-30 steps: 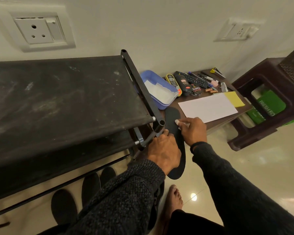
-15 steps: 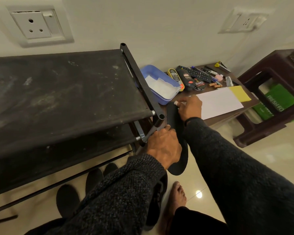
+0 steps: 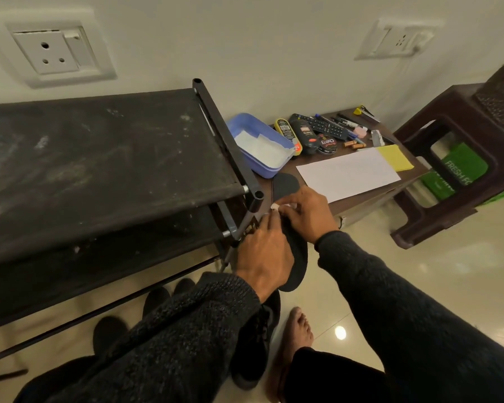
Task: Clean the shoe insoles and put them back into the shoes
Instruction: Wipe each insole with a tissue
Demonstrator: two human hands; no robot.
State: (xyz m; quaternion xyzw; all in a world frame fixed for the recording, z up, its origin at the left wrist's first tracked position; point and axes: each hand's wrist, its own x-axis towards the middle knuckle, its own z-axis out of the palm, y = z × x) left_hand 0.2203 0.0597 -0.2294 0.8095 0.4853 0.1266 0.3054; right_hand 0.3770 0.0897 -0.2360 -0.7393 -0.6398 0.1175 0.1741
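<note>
Right hand [image 3: 306, 212], pinching a small white wipe [image 3: 277, 206], has drawn back down the flat black insole [image 3: 296, 257] gripped by left hand [image 3: 264, 253]: wiping stroke continues.

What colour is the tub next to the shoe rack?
Light blue tub, seen from the head camera.

A single wide-angle head camera looks forward and down from close above a dark shoe rack [image 3: 105, 158] and low table [image 3: 361, 205], with wall sockets at the frame's top edge.
</note>
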